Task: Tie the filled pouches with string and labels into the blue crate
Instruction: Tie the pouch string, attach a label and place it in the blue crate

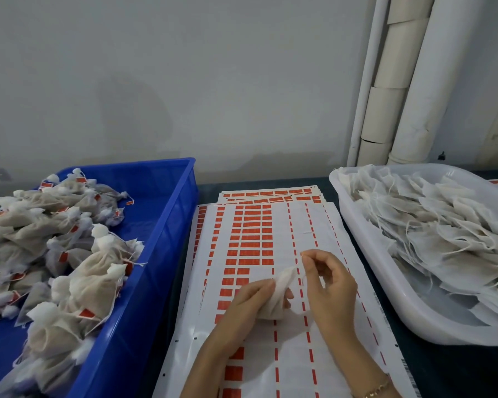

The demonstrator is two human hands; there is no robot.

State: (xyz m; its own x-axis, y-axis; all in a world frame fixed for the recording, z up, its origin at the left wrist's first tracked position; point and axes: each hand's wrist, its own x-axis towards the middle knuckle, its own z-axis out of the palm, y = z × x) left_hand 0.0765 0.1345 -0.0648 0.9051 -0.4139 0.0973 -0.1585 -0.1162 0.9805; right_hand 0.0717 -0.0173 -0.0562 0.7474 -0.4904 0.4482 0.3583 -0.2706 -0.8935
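My left hand (249, 304) grips a white mesh pouch (281, 291) by its gathered neck, just above the label sheet (259, 334). My right hand (328, 285) is close beside it on the right, with thumb and forefinger pinched on a thin white string near the pouch top. The blue crate (167, 225) stands at the left and holds several tied pouches (78, 254) with red labels. A white tub (385, 271) at the right holds a heap of untied pouches (443, 234) with loose strings.
Sheets of red rectangular labels cover the dark table between crate and tub, with more sheets (270, 195) stacked behind. A grey wall rises behind the table, with white pipes (400, 81) at the right. A gold bracelet (378, 389) is on my right wrist.
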